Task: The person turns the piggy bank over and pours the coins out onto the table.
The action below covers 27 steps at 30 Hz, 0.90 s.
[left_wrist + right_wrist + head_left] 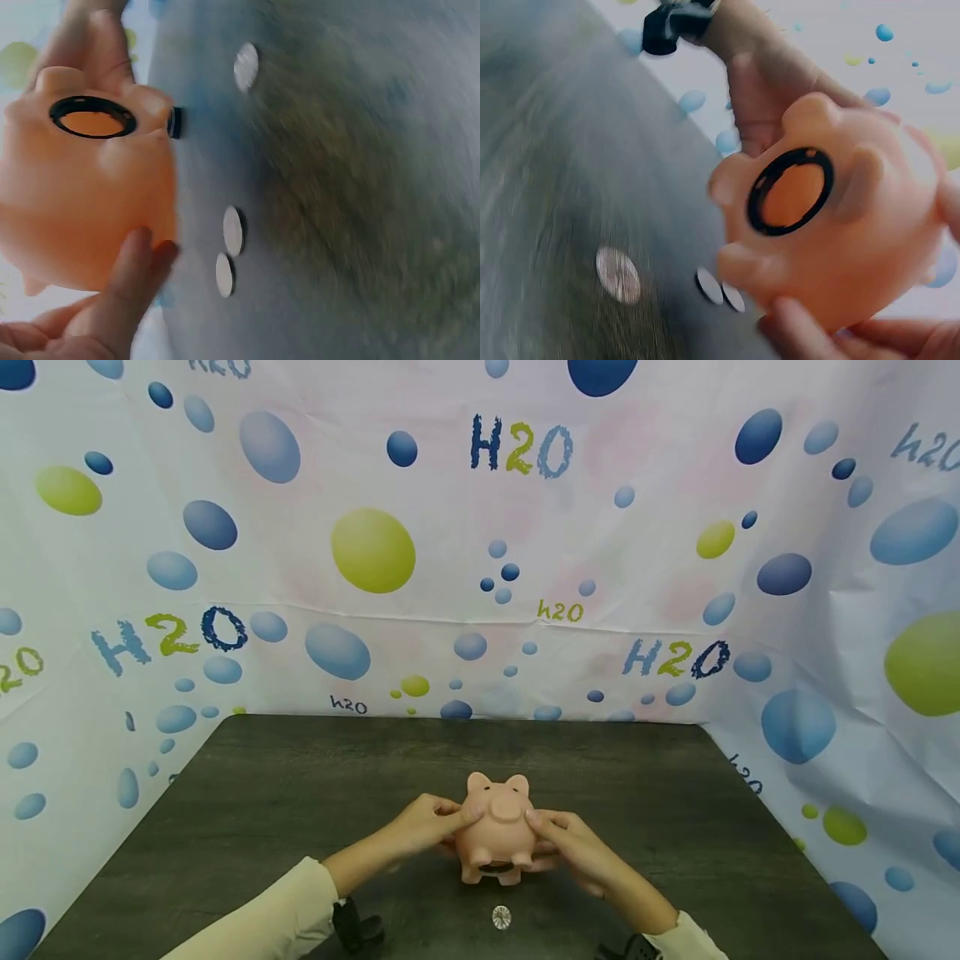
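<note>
A pink piggy bank (497, 835) is held up, tilted, between both hands above the dark table. My left hand (431, 825) grips its left side, thumb on the front near the snout. On the opposite side my right hand (570, 843) holds it, thumb beside the snout. Both wrist views show the underside with a round opening, edged by a black ring (751, 196). Nearest to me lies a silvery coin (502, 917). Two more coins, one of them this coin (234, 231), lie close together in the wrist views; the head view does not show them.
A dark wood-grain table (300, 777) extends around the hands. Behind it and at both sides hangs a white sheet (420, 635) with blue and green dots and H2O lettering. A small black piece (175, 122) shows beside the piggy bank; its kind is unclear.
</note>
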Tool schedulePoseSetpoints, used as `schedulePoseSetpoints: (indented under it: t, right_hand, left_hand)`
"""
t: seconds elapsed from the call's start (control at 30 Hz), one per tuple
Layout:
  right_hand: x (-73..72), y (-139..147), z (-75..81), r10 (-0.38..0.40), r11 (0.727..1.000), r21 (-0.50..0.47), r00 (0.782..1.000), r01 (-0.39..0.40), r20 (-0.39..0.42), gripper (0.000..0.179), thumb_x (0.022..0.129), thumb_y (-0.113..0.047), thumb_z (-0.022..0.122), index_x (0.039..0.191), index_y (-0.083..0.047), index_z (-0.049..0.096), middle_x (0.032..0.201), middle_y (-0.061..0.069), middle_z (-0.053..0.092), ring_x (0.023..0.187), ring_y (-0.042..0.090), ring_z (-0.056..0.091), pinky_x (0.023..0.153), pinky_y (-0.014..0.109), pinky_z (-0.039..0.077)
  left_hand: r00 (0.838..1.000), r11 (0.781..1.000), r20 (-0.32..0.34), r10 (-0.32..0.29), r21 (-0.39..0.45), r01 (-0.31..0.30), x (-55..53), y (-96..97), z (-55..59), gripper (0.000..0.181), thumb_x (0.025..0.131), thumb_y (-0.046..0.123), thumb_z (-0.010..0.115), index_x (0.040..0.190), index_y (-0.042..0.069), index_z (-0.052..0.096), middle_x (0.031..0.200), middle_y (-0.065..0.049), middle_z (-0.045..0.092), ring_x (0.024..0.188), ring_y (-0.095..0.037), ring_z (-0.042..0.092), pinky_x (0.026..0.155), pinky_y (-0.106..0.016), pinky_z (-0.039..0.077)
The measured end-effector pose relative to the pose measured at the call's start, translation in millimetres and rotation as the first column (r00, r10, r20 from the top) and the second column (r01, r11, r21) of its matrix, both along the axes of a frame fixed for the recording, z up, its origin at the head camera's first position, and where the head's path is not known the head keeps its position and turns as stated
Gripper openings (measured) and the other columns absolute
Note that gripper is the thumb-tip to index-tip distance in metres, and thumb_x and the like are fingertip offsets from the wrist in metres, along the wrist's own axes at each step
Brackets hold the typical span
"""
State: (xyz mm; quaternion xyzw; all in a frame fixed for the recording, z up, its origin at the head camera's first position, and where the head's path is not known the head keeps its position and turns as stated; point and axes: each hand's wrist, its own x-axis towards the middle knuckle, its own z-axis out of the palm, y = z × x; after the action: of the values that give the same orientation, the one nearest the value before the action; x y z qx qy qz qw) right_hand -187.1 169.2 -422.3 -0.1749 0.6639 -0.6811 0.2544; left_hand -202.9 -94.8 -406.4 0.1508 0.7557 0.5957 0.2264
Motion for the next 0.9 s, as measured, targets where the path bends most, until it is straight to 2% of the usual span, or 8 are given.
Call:
schedulePoseSetpoints:
  t: [0.2,0.37,0.6,0.73,0.8,0.83,0.87,0.9]
  right_hand:
    - [-1.2,-1.2,3.4,-0.011,0.999,-0.038,0.978,0.020,0.208,0.066,0.103,-0.044,0.038,0.141,0.010,0.039,0.128,0.018,0.055,0.101,0.031,0.067,0.087,0.037,0.056]
    - [-5.1,-0.6,3.1,-0.027,0.998,-0.056,0.966,0.043,0.257,0.067,0.103,-0.045,0.039,0.142,0.009,0.037,0.122,0.020,0.056,0.096,0.031,0.068,0.084,0.036,0.057]
    - [-13.1,2.5,18.4,-0.028,0.998,-0.049,0.977,0.039,0.210,0.065,0.102,-0.043,0.042,0.142,0.008,0.038,0.124,0.017,0.056,0.098,0.031,0.068,0.087,0.038,0.056]
    - [-20.1,5.2,46.9,-0.035,0.999,-0.032,0.994,0.039,0.108,0.064,0.102,-0.039,0.044,0.143,0.009,0.036,0.126,0.015,0.056,0.103,0.030,0.066,0.091,0.041,0.054]
    - [-19.1,6.5,65.3,-0.044,0.999,-0.010,0.998,0.044,-0.038,0.062,0.102,-0.035,0.046,0.145,0.008,0.031,0.132,0.019,0.051,0.108,0.030,0.063,0.092,0.042,0.053]
    - [-16.4,7.6,74.9,-0.046,0.999,0.003,0.988,0.047,-0.147,0.059,0.102,-0.030,0.048,0.147,0.005,0.030,0.136,0.020,0.048,0.113,0.031,0.061,0.093,0.041,0.053]
    - [-12.3,8.8,83.4,-0.044,0.999,0.009,0.964,0.048,-0.263,0.059,0.101,-0.025,0.051,0.149,0.002,0.028,0.141,0.020,0.043,0.118,0.028,0.058,0.094,0.041,0.052]
    - [-7.8,10.0,89.0,-0.048,0.998,0.018,0.920,0.060,-0.390,0.061,0.099,-0.018,0.055,0.150,0.000,0.026,0.146,0.020,0.037,0.122,0.026,0.055,0.095,0.040,0.052]
  left_hand:
    - [0.984,0.999,0.176,0.038,-0.029,-0.033,-4.9,2.9,3.8,0.071,0.090,0.062,0.053,0.107,-0.004,0.071,0.090,-0.013,0.072,0.079,-0.023,0.071,0.073,-0.039,0.060]
    - [0.980,0.997,0.191,0.052,-0.072,-0.039,-8.3,5.0,7.5,0.074,0.088,0.065,0.052,0.107,-0.003,0.071,0.088,-0.013,0.072,0.073,-0.021,0.071,0.070,-0.037,0.060]
    - [0.989,0.999,0.148,0.030,-0.044,-0.023,-13.9,8.5,18.4,0.069,0.090,0.061,0.054,0.108,-0.003,0.071,0.093,-0.013,0.073,0.083,-0.021,0.071,0.078,-0.040,0.059]
    - [0.999,1.000,0.041,-0.011,0.005,0.011,-23.2,8.4,41.5,0.064,0.092,0.054,0.056,0.115,-0.005,0.067,0.102,-0.014,0.071,0.090,-0.023,0.070,0.081,-0.041,0.058]
    - [0.996,0.999,-0.079,-0.039,0.028,0.041,-25.4,7.0,57.8,0.062,0.093,0.049,0.059,0.127,-0.004,0.059,0.114,-0.017,0.067,0.101,-0.025,0.067,0.085,-0.040,0.057]
    - [0.984,0.997,-0.168,-0.056,0.049,0.065,-24.3,5.9,66.0,0.063,0.092,0.044,0.063,0.134,-0.001,0.053,0.122,-0.017,0.063,0.107,-0.026,0.065,0.088,-0.038,0.056]
    - [0.957,0.993,-0.278,-0.079,0.067,0.101,-22.6,5.0,72.6,0.067,0.091,0.041,0.066,0.141,0.001,0.046,0.131,-0.017,0.057,0.114,-0.026,0.061,0.091,-0.036,0.054]
    - [0.918,0.987,-0.384,-0.098,0.077,0.138,-20.5,4.3,76.9,0.073,0.088,0.035,0.070,0.146,0.003,0.039,0.139,-0.017,0.051,0.121,-0.027,0.057,0.095,-0.036,0.052]
